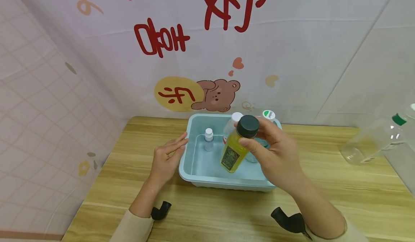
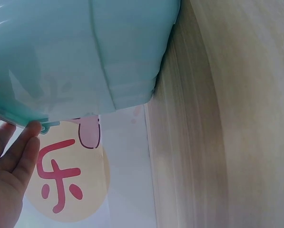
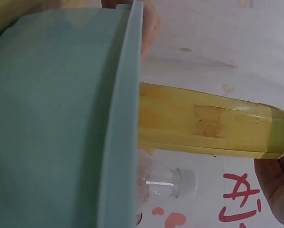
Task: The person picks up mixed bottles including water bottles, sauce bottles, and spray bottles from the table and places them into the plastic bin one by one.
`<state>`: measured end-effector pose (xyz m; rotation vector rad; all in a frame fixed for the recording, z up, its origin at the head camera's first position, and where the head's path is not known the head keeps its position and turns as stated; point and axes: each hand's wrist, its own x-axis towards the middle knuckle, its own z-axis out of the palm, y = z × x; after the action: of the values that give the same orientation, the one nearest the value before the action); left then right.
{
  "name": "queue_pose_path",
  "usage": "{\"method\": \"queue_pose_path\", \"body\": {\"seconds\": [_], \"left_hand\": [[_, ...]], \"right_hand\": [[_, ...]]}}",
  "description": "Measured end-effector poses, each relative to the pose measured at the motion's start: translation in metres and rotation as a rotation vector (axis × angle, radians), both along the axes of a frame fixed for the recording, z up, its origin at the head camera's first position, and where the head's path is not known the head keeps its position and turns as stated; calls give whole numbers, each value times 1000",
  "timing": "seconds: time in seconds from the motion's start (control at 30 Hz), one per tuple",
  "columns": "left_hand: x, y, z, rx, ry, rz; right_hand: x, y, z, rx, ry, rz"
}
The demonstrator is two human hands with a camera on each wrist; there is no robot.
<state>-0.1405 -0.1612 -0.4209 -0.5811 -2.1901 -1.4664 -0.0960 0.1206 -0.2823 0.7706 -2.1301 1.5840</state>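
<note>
A bottle of yellow oil (image 1: 234, 151) with a dark green cap and a dark label is held by my right hand (image 1: 281, 155), thumb and fingers pinching it just below the cap. It tilts slightly over the light blue plastic basin (image 1: 227, 181), its lower end inside the rim outline. My left hand (image 1: 166, 159) rests on the basin's left rim with fingers extended. In the right wrist view the oil bottle (image 3: 208, 121) rises above the basin rim (image 3: 122, 114). The left wrist view shows the left fingertips (image 2: 33, 128) at the rim.
Inside the basin stand a small white-capped bottle (image 1: 209, 141), a clear white-capped bottle (image 1: 228, 128) and another bottle with a green-and-white cap (image 1: 268, 114), partly behind my right hand. A large clear bottle (image 1: 373, 144) with a green neck ring stands at the table's right. A printed cloth hangs behind.
</note>
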Motion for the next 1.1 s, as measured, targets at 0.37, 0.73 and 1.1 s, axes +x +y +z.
{"method": "queue_pose_path", "body": {"seconds": [0.37, 0.73, 1.1], "left_hand": [[0, 0, 1, -1, -2, 0], [1, 0, 1, 0, -4, -4], [1, -1, 1, -9, 5, -3]], "right_hand": [[-6, -18, -17, 57, -53, 58], [-18, -35, -38, 177, -207, 38], [-31, -45, -52, 207, -273, 81]]}}
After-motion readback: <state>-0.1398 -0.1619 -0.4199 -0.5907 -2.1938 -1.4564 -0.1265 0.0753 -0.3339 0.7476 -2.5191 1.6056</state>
